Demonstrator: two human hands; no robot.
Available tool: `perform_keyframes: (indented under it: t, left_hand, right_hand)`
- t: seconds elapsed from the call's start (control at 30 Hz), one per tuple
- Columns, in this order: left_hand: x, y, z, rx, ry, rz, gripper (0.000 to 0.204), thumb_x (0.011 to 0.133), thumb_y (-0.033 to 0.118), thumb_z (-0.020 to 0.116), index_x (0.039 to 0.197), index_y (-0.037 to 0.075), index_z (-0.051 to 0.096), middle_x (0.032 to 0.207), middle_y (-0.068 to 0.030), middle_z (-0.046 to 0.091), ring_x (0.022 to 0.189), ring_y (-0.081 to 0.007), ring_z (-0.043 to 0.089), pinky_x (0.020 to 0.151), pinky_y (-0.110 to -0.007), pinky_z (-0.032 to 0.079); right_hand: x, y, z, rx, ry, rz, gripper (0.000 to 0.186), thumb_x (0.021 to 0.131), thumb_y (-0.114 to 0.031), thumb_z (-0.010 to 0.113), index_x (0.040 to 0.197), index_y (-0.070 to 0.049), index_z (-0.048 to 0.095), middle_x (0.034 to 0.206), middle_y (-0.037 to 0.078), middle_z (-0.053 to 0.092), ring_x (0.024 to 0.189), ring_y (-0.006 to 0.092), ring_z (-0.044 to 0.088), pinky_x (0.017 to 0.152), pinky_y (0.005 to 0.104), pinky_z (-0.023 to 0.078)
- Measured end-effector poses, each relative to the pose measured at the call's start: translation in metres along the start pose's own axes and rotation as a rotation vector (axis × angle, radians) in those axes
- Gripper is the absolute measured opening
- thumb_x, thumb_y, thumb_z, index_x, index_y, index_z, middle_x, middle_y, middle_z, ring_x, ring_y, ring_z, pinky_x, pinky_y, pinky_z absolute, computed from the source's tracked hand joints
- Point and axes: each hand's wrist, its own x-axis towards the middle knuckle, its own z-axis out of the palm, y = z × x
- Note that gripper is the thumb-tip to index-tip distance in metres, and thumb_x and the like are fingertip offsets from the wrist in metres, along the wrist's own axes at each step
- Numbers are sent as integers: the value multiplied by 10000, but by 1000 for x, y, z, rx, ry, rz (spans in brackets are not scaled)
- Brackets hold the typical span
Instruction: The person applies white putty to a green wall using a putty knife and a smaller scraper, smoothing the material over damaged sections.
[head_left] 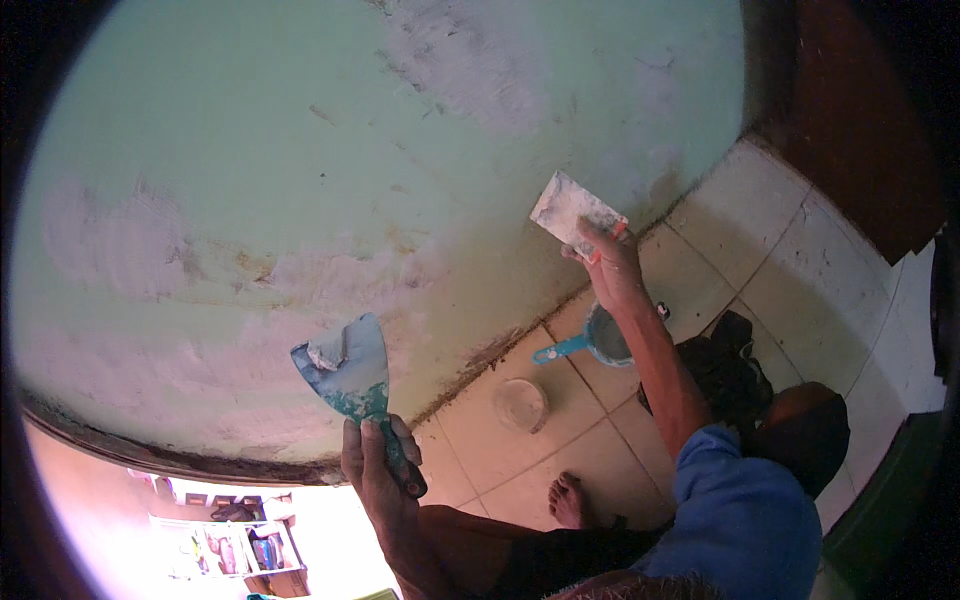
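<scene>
My left hand [383, 465] is wrapped round the handle of a wide putty knife [362, 388], raised in front of the wall. A lump of pale grey putty [328, 350] sits on its blade near the edge. My right hand [612, 262] grips a flat rectangular scraper [572, 208], whose whitish plate is smeared with filler and has orange bits at the held end. The scraper is close to the lower part of the green wall [250, 110]; whether it touches cannot be told. Rough pale filler patches [465, 60] cover parts of the wall.
Below my right forearm, a blue-handled dipper [562, 350] stands on the tiled floor [520, 465]. Nearby are a round clear container [521, 404] and a dark crumpled cloth or bag [725, 365]. My bare foot [568, 500] is close. Brown panel [860, 120] at right; shelf [225, 545] lower left.
</scene>
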Motion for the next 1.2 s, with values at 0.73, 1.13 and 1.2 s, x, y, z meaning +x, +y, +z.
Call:
perform_keyframes:
  t: [0.73,1.13,1.2]
  left_hand:
    - [0,-8,-4,-34,-30,71,166,1047,197,456,1004,42,497,739,-88,590,493,-94,518,434,-215,430]
    - [1,-13,0,-23,86,-7,186,1044,207,459,1006,29,499,725,-87,578,461,-94,504,393,-202,400]
    - [3,-14,0,-47,49,20,185,1044,209,461,1016,30,500,726,-87,582,451,-92,499,373,-198,384]
  right_hand:
    - [37,-19,23,-899,60,-803,337,911,-17,622,1247,-42,614,1245,75,596,1073,219,570,922,354,457]
    - [124,-9,22,-1481,71,-1324,625,887,16,555,1482,-117,421,1331,158,514,1182,355,496,1005,460,410]
    - [120,9,5,-1560,114,-1182,656,868,22,575,1487,-122,412,1327,158,512,1163,363,501,989,463,423]
